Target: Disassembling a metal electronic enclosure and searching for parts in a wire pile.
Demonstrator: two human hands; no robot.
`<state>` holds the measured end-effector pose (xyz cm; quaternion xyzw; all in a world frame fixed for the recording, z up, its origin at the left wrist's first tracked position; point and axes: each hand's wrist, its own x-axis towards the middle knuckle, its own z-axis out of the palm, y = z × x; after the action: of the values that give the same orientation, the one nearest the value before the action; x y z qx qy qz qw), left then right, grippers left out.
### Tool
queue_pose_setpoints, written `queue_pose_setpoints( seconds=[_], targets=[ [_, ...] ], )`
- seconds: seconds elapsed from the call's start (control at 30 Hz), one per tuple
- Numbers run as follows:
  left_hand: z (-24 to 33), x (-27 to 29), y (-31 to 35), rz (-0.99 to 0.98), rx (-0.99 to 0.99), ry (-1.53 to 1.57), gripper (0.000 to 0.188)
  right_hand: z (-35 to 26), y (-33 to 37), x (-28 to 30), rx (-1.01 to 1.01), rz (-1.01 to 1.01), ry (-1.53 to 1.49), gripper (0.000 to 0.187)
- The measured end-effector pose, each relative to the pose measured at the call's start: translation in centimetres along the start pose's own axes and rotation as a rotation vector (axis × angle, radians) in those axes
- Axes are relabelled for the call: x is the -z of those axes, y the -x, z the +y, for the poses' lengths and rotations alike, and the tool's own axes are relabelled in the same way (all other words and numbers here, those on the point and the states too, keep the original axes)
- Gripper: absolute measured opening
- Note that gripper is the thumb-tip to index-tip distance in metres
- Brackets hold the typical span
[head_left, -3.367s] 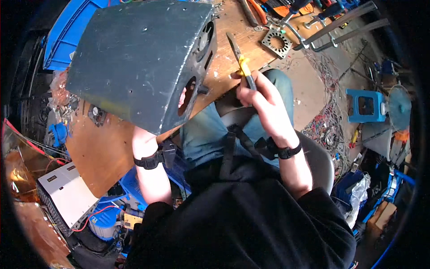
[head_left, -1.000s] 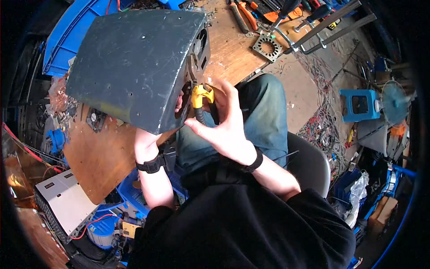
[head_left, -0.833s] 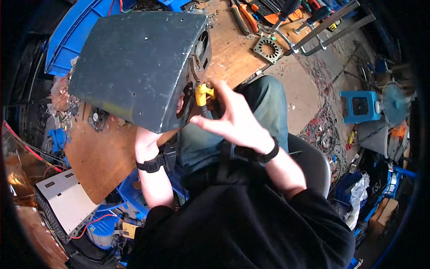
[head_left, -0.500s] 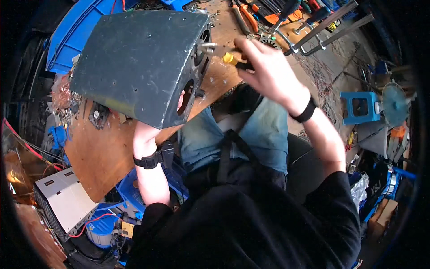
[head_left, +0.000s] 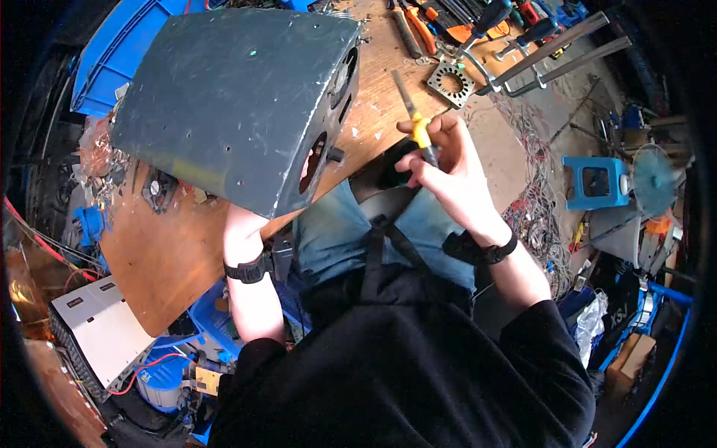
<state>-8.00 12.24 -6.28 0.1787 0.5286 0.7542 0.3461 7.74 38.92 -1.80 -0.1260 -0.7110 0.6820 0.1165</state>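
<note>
We grip yellow-and-black pliers in our right hand, fingers curled around the handles, the metal nose pointing far and left, apart from the dark metal case. That case is at the far left, over the wooden tabletop. Our left hand is inside it, partly visible through the near oval opening in its right side; we cannot tell whether those fingers grip anything. Farther right we see a square vented plate, an orange-handled tool, 2 bar clamps and a blue stool.
</note>
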Motion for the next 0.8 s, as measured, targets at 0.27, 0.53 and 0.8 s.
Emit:
queue_pose_setpoints(
  seconds=[0.27, 0.53, 0.8],
  targets=[
    [-0.9, -0.5, 0.0, -0.008, -0.072, 0.036, 0.037, -0.1, 1.9, -2.9, -0.405, 0.002, -0.680, 0.026],
    [-0.6, -3.2, -0.6, 0.033, -0.030, 0.103, 0.018, 0.6, 1.4, -1.5, -0.464, -0.076, -0.470, 0.026],
    [-1.9, -1.7, -1.0, -0.016, -0.085, 0.106, 0.040, 1.5, 0.2, 0.3, -0.447, -0.147, -0.309, 0.063]
  ],
)
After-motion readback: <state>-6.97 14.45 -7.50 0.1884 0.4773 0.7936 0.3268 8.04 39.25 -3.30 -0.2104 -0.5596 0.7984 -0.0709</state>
